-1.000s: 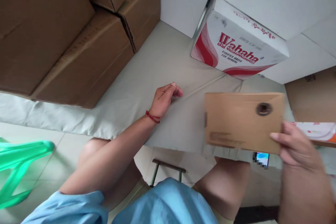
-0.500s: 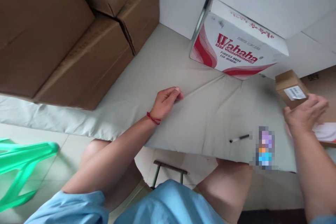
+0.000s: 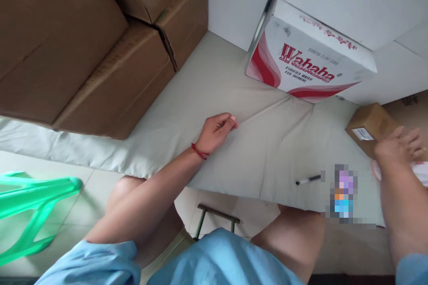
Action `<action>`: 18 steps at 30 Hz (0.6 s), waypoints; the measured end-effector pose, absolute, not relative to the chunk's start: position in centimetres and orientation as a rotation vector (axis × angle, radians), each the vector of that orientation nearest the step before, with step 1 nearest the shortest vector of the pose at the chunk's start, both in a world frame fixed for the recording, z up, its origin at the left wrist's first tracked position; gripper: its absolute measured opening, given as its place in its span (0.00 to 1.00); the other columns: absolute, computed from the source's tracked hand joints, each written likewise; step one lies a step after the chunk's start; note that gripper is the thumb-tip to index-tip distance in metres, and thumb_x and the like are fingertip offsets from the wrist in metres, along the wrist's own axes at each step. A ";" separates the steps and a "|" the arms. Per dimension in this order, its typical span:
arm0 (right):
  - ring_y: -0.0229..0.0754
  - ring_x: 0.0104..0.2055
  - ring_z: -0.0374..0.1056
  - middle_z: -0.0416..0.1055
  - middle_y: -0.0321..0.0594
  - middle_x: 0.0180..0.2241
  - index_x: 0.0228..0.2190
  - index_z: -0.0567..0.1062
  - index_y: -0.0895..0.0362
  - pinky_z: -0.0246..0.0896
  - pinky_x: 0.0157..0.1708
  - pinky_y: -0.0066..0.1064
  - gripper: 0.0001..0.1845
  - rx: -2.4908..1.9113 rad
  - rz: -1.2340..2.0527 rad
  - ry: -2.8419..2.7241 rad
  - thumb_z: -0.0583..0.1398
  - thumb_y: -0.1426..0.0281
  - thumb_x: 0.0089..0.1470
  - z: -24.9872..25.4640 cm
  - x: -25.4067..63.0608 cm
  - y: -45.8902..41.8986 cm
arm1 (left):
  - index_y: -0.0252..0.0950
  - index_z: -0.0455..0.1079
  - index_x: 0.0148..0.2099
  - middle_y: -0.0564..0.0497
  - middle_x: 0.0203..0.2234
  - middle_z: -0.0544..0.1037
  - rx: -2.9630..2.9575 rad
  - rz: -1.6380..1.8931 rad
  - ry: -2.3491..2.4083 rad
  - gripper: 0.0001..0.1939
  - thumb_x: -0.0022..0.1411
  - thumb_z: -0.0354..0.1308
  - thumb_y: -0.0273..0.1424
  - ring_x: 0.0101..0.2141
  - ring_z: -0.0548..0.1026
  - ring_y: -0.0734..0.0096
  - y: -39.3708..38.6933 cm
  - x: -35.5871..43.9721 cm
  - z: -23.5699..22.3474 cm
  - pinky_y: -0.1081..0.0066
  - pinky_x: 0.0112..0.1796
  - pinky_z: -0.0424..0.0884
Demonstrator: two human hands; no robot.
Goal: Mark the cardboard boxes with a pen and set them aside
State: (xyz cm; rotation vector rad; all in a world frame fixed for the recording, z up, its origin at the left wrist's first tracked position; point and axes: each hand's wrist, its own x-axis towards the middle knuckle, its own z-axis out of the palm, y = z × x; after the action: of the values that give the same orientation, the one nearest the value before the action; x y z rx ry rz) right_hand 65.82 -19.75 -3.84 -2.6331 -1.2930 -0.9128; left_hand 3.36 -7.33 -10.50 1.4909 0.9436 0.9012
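Observation:
My left hand [image 3: 217,132], with a red string bracelet at the wrist, rests on the cloth-covered table [image 3: 254,151]. Its fingers are curled in with the thumb against them, and nothing shows in them. At the right edge my right hand [image 3: 397,147] overlaps the lower right side of a small brown cardboard box [image 3: 371,127] with a white label. The fingers are spread and slightly blurred, pointing past the box. Whether the palm touches the box is hidden. A black and white pen [image 3: 307,180] lies on the cloth to the left of my right forearm.
A white and red Wahaha water carton [image 3: 307,62] stands at the back. Large brown cartons [image 3: 117,80] are stacked on the left. A larger open cardboard box [image 3: 413,116] is at far right. A pixelated object [image 3: 343,193] lies near the front edge. A green plastic stool [image 3: 40,191] stands lower left.
The small box has turned and sits slightly lower and farther left. My right hand has shifted right and down, its fingers now more spread. My left hand stays on the cloth.

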 end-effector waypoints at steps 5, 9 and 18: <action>0.76 0.69 0.64 0.63 0.85 0.67 0.62 0.75 0.73 0.64 0.60 0.67 0.43 -2.642 -0.467 -1.566 0.72 0.52 0.60 -6.5 56.0 -19.6 | 0.38 0.74 0.33 0.51 0.28 0.78 1.588 0.897 0.958 0.21 0.74 0.52 0.46 0.31 0.74 0.68 -7.4 3.4 -10.5 0.68 0.37 0.70; 0.60 0.75 0.61 0.62 0.63 0.74 0.70 0.68 0.61 0.63 0.71 0.57 0.32 -1.976 -0.088 -2.125 0.59 0.58 0.73 -9.6 38.5 -22.9 | 0.38 0.74 0.33 0.52 0.27 0.78 1.673 0.927 0.966 0.18 0.73 0.54 0.42 0.31 0.74 0.69 -7.4 3.5 -10.6 0.69 0.37 0.69; 0.51 0.72 0.67 0.71 0.48 0.71 0.75 0.61 0.52 0.55 0.75 0.56 0.32 -1.686 0.010 -2.287 0.55 0.66 0.76 -11.3 22.7 -27.2 | 0.39 0.77 0.39 0.51 0.33 0.81 1.873 1.504 1.091 0.12 0.78 0.57 0.33 0.37 0.79 0.68 -9.0 -0.8 -6.4 0.66 0.43 0.73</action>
State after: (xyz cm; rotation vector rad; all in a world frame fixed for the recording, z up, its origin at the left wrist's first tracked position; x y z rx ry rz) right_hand 22.67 -27.22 -11.26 -1.6858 -2.2875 0.0096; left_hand -0.81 -9.00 -6.40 1.8732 1.0906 1.5035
